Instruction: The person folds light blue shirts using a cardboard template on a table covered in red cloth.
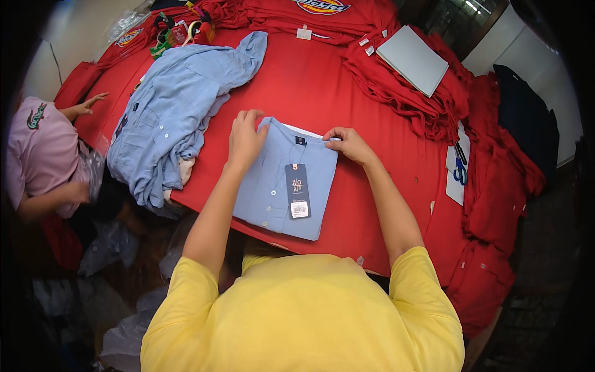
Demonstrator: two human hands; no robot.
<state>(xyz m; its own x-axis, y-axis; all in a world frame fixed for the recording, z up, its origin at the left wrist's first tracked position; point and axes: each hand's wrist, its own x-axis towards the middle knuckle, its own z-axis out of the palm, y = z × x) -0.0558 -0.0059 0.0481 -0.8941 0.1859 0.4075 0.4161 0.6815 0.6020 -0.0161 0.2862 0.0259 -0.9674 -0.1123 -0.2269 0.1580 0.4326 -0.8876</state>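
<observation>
One view only. We look down from head height, tilted forward, over our own yellow-sleeved shoulders onto the red cloth-covered table (347, 93). We sit close: the folded light-blue shirt (286, 180) fills the centre, within arm's reach. Fisheye bends the table edges; dark rim at the corners. Far edge tops the frame, floor shows lower left.

A red-covered worktop (347, 93) fills the room's middle, heaped along its far and right edges with red garments (421, 99). Pale walls (74, 31) stand behind. The dim floor (93, 297) at left holds crumpled clear plastic bags (105, 248).
</observation>
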